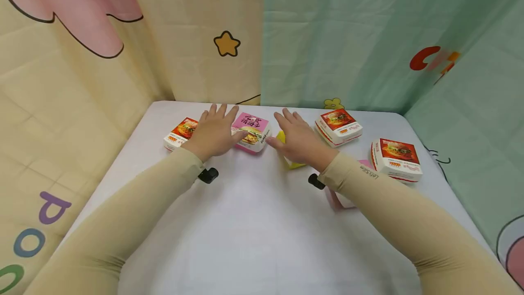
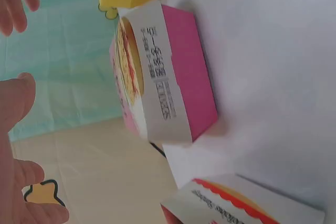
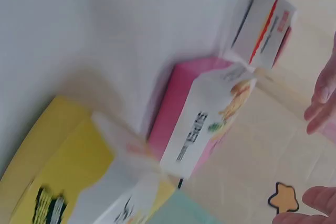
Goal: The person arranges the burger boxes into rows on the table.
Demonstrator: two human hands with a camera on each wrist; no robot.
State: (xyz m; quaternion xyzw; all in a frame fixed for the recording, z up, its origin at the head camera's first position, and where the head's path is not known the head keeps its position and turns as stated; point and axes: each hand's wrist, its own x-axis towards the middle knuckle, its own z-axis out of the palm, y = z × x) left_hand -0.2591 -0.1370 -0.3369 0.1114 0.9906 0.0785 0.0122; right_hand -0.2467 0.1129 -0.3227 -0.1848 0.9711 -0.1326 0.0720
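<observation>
Both hands are held over the table with fingers spread, holding nothing. My left hand (image 1: 217, 132) is between a red-and-white burger box (image 1: 180, 134) and a pink-and-white burger box (image 1: 250, 132), its thumb overlapping the pink one in the head view. In the left wrist view, the pink box (image 2: 184, 72) stands apart from the left thumb and fingers. My right hand (image 1: 300, 138) hovers by a yellow burger box (image 1: 291, 164), partly covering it in the head view. The right wrist view shows this yellow box (image 3: 68, 166) up close, with the pink box (image 3: 184, 119) beyond.
Two more red-and-white boxes, one at the back right (image 1: 339, 126) and one nearer the right edge (image 1: 396, 158), sit on the white table (image 1: 237, 231). Another pink box (image 1: 347, 201) is partly hidden beneath the right forearm. Printed curtains (image 1: 196, 58) enclose the table's back and sides.
</observation>
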